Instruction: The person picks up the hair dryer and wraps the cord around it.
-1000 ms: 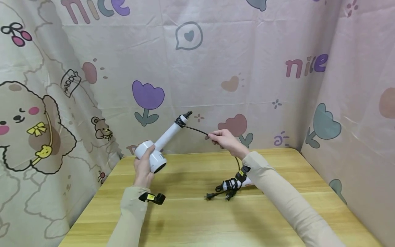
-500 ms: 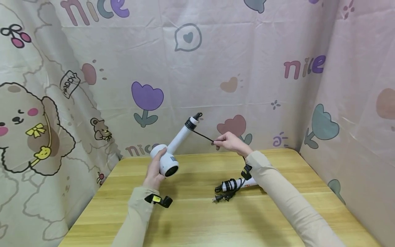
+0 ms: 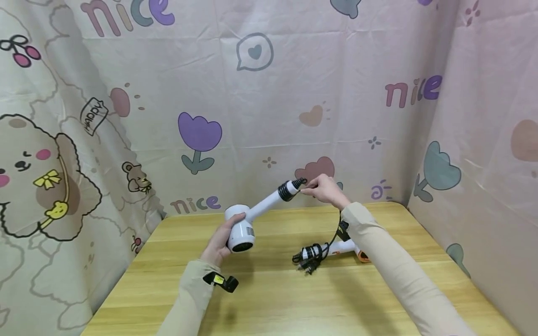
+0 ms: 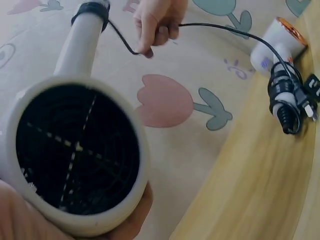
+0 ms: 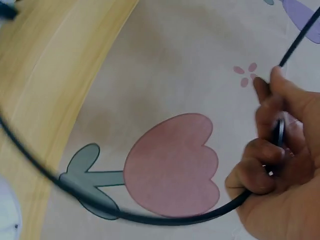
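Note:
My left hand (image 3: pixel 220 240) grips a white hair dryer (image 3: pixel 262 208) by its barrel, above the table, with the handle slanting up to the right. In the left wrist view, the dryer's dark round grille (image 4: pixel 77 150) faces the camera. Several turns of black power cord (image 3: pixel 286 191) wrap the handle's end, beside the ribbed strain relief. My right hand (image 3: pixel 328 190), just right of that end, pinches the cord between thumb and finger. In the right wrist view, the free cord (image 5: pixel 160 220) also runs through the curled fingers and hangs in a loop.
A second white hair dryer (image 3: pixel 338 247) with an orange rim lies on the wooden table (image 3: pixel 269 298) at the right, its handle wrapped in black cord. Plugs (image 3: pixel 308 267) lie beside it. A printed curtain (image 3: pixel 260 102) stands behind the table and along both sides.
The left hand has carried the hair dryer rightward and slightly down, its handle tilting lower. The right hand has shifted slightly right, and the cord span between it and the handle has shortened.

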### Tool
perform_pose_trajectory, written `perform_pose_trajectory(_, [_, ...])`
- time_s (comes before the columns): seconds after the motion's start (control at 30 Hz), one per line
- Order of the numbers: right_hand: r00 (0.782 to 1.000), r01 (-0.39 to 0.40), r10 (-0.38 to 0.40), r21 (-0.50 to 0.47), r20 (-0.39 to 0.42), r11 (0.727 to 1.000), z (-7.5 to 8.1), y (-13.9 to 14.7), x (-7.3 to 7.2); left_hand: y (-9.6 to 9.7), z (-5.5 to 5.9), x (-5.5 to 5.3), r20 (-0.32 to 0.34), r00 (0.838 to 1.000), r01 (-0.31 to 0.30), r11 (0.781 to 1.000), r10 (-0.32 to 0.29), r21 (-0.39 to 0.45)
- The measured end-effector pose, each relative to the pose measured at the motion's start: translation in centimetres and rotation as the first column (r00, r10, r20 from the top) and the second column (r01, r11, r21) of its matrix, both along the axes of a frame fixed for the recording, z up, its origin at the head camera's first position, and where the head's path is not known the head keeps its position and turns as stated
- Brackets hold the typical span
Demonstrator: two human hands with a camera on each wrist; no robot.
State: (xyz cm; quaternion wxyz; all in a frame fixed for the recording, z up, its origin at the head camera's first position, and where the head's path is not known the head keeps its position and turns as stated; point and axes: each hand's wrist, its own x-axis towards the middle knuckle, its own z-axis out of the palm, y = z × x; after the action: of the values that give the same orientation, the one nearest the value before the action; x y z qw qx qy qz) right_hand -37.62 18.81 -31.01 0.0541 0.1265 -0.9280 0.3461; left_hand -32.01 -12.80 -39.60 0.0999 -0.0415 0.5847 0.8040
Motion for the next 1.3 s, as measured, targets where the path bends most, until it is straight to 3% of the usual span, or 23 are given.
perform_pose_trajectory(0.2, [0.989,-0.019,0.021,0.021,-0.145,1.000,0.2,0.5,0.1,0.2,-0.5,0.0,-0.026,0.998,0.054,0.993,-0.057,-0.103])
perform_pose_trajectory(0.37, [0.982,-0.038,0.042,0.022,-0.184,0.999,0.4,0.7,0.4,0.2,-0.3,-0.1,-0.126,0.992,-0.015,0.977,-0.012,-0.211])
perform_pose_trajectory(0.57, [0.965,-0.040,0.060,0.082,-0.256,0.996,0.6,-0.1,1.3,0.1,0.4,0.0,-0.307,0.951,-0.165,0.898,0.035,-0.408])
perform_pose_trajectory(0.83, [0.935,-0.002,0.066,0.179,-0.348,0.984,0.6,-1.7,2.6,0.5,1.0,0.4,-0.394,0.917,-0.281,0.798,0.060,-0.533])
perform_pose_trajectory(1.13, [0.901,-0.022,0.099,0.183,-0.422,0.983,0.1,-2.5,4.1,0.3,1.7,0.4,-0.425,0.898,-0.374,0.701,0.111,-0.607])
perform_pose_trajectory(1.23, [0.898,-0.017,0.095,0.184,-0.429,0.983,-0.3,-2.7,4.6,0.3,1.6,0.4,-0.462,0.874,-0.431,0.678,0.150,-0.596])
perform_pose_trajectory(1.3, [0.894,-0.008,0.084,0.173,-0.441,0.985,-0.6,-2.7,4.7,0.5,1.4,0.5,-0.497,0.848,-0.481,0.664,0.185,-0.572])
